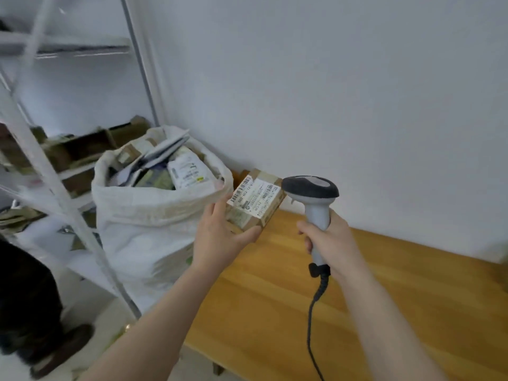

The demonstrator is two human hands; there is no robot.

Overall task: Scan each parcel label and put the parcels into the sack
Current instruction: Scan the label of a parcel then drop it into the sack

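My left hand [220,237] grips a small brown cardboard parcel [255,204] from below, its white barcode label facing up. The parcel is held above the wooden table's far left corner, beside the sack's rim. My right hand [327,240] grips the handle of a grey corded barcode scanner [310,193], whose dark head sits just right of the parcel. The white woven sack [154,224] stands on the floor to the left, open at the top and filled with several parcels and mailers.
A wooden table [357,312] runs along the white wall at right. A white metal shelf rack [68,204] with cardboard boxes stands at left behind the sack. A dark shoe [63,350] shows at bottom left. The scanner's cable [312,325] hangs down over the table.
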